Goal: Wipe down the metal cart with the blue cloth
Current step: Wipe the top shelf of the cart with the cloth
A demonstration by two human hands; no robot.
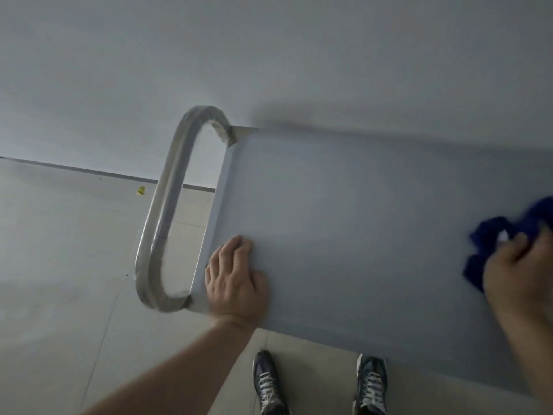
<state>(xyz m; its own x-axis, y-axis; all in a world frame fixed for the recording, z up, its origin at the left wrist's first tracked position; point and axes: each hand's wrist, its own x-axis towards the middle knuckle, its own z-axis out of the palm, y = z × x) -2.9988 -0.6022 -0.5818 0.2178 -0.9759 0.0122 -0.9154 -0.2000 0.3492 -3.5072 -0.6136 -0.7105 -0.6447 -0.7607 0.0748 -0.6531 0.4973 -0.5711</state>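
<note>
The metal cart fills the middle and right of the head view, its flat grey top facing up. A curved handle bar, wrapped in plastic film, loops off its left end. My left hand lies flat on the top's near left corner, fingers straight. At the right edge of the frame my right hand grips the bunched dark blue cloth and holds it on the cart top. The hand is blurred and cut off by the frame.
A plain grey wall stands directly behind the cart. Pale floor tiles spread to the left, with a small yellow scrap near the wall. My two sneakers stand close under the cart's near edge.
</note>
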